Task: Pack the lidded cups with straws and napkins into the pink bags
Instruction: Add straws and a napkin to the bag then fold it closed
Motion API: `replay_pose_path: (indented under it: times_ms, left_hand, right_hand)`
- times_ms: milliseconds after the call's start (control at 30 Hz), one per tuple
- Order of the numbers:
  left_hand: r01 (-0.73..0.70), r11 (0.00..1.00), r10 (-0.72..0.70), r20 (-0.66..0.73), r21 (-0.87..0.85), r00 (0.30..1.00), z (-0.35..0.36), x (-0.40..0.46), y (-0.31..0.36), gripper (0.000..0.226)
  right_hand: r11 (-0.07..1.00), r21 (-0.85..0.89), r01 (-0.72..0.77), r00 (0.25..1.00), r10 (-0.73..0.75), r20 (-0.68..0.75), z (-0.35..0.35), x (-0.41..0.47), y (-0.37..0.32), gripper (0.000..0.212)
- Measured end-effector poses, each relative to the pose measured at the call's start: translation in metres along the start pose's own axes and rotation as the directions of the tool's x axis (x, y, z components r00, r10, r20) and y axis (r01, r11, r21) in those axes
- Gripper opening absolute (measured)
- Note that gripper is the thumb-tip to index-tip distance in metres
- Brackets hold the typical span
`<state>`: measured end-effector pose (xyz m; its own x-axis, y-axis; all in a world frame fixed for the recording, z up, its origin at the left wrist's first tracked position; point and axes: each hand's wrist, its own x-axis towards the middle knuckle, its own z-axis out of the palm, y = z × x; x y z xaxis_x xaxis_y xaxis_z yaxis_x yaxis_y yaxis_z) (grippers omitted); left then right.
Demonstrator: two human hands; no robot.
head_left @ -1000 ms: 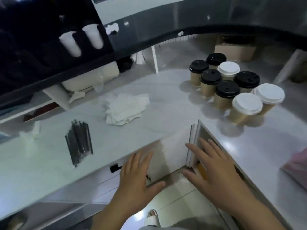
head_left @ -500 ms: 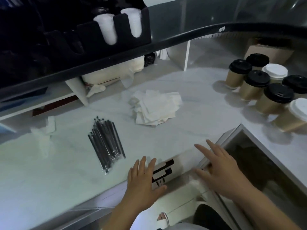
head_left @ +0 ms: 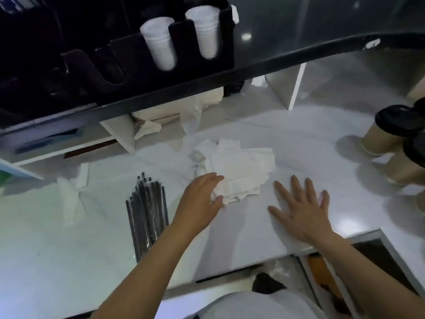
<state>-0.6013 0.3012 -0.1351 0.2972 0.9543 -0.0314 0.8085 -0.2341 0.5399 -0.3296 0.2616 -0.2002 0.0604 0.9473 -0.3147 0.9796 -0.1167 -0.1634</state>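
Observation:
A loose heap of white napkins [head_left: 239, 166] lies mid-counter. My left hand [head_left: 201, 200] reaches its near-left edge, fingers and thumb closing on a crumpled napkin corner. My right hand [head_left: 301, 207] lies flat with spread fingers on the counter just right of the heap, holding nothing. A bundle of black wrapped straws [head_left: 147, 215] lies left of my left arm. Brown lidded cups [head_left: 386, 137] with black lids stand at the right edge, partly cut off. No pink bag is in view.
A dark raised shelf [head_left: 207, 74] overhangs the back of the white counter [head_left: 69, 249], carrying a black holder with stacked white cups [head_left: 158, 42]. A folded napkin [head_left: 71, 196] lies at the left. An open cupboard [head_left: 358, 261] sits below the counter at the right.
Both hands rose from the cupboard doors below onto the counter. The left hand went to the napkin heap, the right came down flat beside it. The view swung left, pushing the cups to the edge.

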Motion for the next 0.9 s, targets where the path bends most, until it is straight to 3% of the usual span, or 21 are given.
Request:
replay_pose_path:
  times_ms: [200,367,533,667,767,833,900]
  left_hand:
    - [-0.069,0.974,0.074,-0.014,0.215,0.997,0.030,0.050,-0.010,0.044]
    - [-0.083,0.952,0.144,-0.192,0.295,0.971,0.045,0.058,-0.015,0.031]
    - [-0.077,0.954,0.169,-0.308,0.290,0.936,0.045,0.057,-0.010,0.026]
    - [-0.090,0.979,0.148,-0.339,0.182,0.929,0.031,0.054,0.010,0.018]
    - [-0.029,0.996,0.011,-0.211,-0.082,0.977,0.007,0.040,0.033,0.017]
    - [0.019,0.974,-0.043,-0.103,-0.225,0.994,-0.006,0.027,0.049,0.015]
    - [0.048,0.950,-0.074,-0.072,-0.310,0.995,-0.014,0.012,0.065,0.015]
  right_hand:
    - [0.999,-0.009,0.040,0.995,-0.040,-0.087,0.012,0.007,0.006,0.073]
    - [0.996,-0.004,0.094,0.990,-0.094,-0.105,0.015,0.011,0.010,0.073]
    - [0.989,0.065,0.134,0.991,-0.132,-0.025,0.010,0.012,0.018,0.075]
    - [0.943,0.317,0.099,0.992,-0.117,0.038,-0.018,0.014,0.022,0.084]
    - [0.760,0.631,0.156,0.986,-0.162,-0.048,-0.058,0.009,0.020,0.069]
    - [0.692,0.655,0.303,0.950,-0.271,-0.153,-0.082,0.006,0.015,0.068]
    - [0.701,0.554,0.450,0.891,-0.394,-0.226,-0.099,0.006,0.007,0.060]
